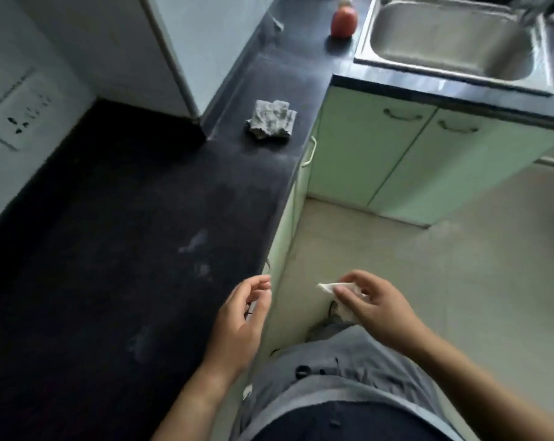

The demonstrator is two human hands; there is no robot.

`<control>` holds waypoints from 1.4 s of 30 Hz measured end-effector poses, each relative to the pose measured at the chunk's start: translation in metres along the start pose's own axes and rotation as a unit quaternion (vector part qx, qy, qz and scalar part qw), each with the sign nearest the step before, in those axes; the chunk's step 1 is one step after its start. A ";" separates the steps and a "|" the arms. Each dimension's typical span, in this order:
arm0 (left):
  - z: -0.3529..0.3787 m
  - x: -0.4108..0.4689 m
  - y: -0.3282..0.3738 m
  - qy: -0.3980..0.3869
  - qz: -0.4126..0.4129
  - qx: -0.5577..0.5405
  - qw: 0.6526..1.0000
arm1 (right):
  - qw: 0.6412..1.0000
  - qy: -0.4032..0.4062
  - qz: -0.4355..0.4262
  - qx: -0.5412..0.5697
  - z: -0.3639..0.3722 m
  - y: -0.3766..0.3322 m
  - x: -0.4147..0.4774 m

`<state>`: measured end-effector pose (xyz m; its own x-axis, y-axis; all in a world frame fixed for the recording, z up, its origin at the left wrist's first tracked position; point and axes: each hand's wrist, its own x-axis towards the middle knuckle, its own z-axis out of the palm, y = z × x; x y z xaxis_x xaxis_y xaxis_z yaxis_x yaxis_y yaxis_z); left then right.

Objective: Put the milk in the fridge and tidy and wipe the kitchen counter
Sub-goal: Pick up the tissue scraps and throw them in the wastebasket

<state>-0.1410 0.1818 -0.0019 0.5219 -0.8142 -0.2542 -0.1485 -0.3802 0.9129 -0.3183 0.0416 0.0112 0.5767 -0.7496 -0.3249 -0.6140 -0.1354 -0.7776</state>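
1. The crumpled grey wiping cloth lies flat on the black stone kitchen counter. It sits by the inner corner of the L, close to the front edge, and nothing touches it.
2. The cloth is roughly square with no clear long axis, maybe slightly wider across the counter.
3. No milk is in view, so I cannot tell where it is.
4. Pale dusty smudges mark the counter between the cloth and the person, so the wiping looks unfinished.
5. The left hand hovers at the counter's front edge, fingers loosely curled and apparently holding nothing. A dark fleck by the palm is too small to identify.
6. The right hand is out over the floor, off the counter, pinching a small white crumpled scrap between thumb and fingers.
7. Key relation: the cloth lies straight ahead of the left hand, well apart and further along the counter. The left hand is nearer and free, while the right is occupied, so a forward reach with the left looks likely.
8. Further out are a steel sink, an orange-red bottle beside it, pale green cabinet doors, a white appliance side that may be the fridge, and a wall socket.
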 end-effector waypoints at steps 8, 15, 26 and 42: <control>0.097 0.003 0.040 -0.189 0.051 0.127 0.972 | 0.978 0.147 0.061 0.135 -0.068 0.070 -0.072; 0.267 -0.002 0.103 -0.312 0.061 0.101 0.943 | 0.943 0.250 0.155 0.155 -0.167 0.169 -0.157; 0.537 -0.043 0.196 -0.513 0.116 0.119 0.842 | 0.847 0.424 0.280 0.156 -0.309 0.303 -0.278; 0.768 0.116 0.302 -0.538 0.156 0.176 0.810 | 0.811 0.471 0.298 0.178 -0.536 0.417 -0.163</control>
<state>-0.7700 -0.3642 -0.0012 -0.5918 -0.7341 -0.3329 -0.4616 -0.0300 0.8866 -0.9572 -0.2400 0.0287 -0.5357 -0.7980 -0.2760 -0.3413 0.5036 -0.7937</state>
